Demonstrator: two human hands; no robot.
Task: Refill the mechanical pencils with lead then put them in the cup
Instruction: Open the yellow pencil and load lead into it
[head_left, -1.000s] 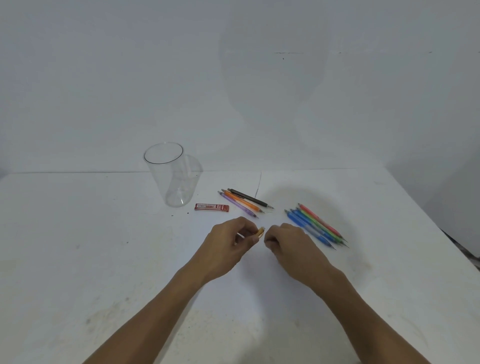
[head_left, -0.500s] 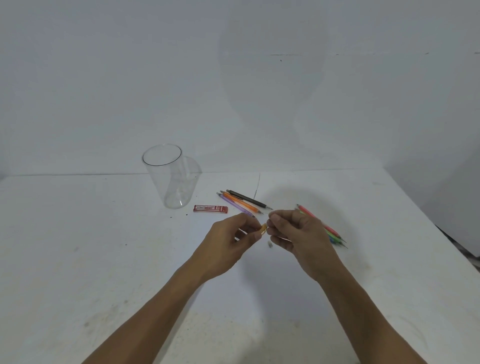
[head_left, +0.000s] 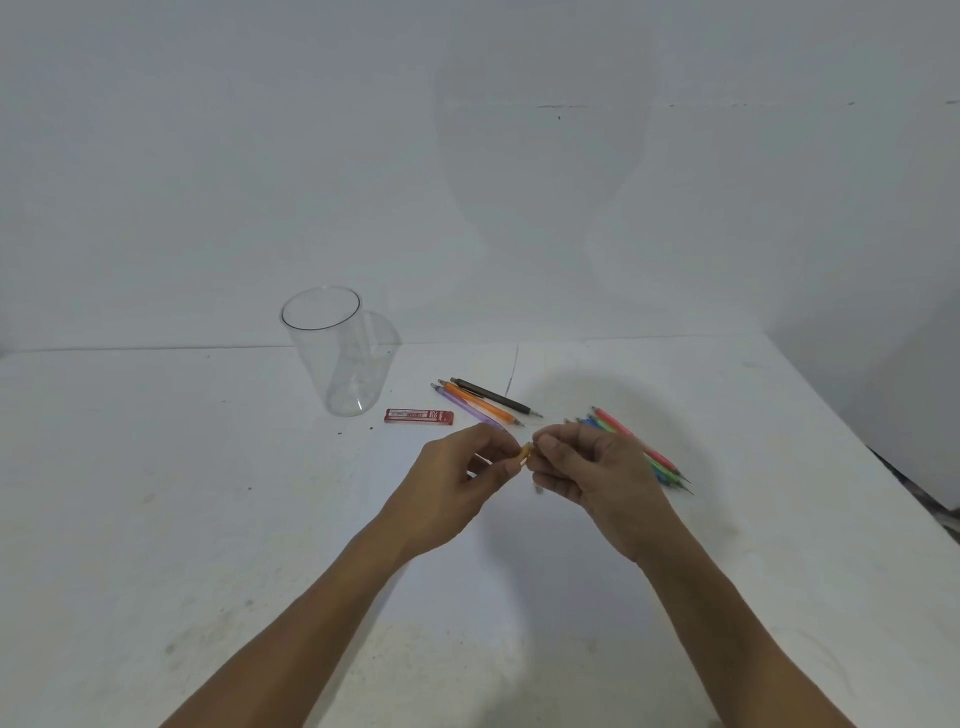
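Our hands have lifted off the table (head_left: 156, 519) and met. The left hand (head_left: 457, 483) pinches the orange pencil (head_left: 525, 453), mostly hidden, and the right hand (head_left: 592, 473) pinches its exposed end. Behind that hand lie coloured pencils (head_left: 660, 457), half covered; beyond the grip, three pencils (head_left: 483, 402), a lead case (head_left: 418, 416) and the clear cup (head_left: 332, 358).

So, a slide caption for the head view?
Left hand holds orange mechanical pencil, right hand pinches its end; clear cup and red lead case behind.

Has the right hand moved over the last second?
Yes. Measured against the coloured pencils lying beside it, the right hand has shifted up in the picture and now hides most of the blue ones.
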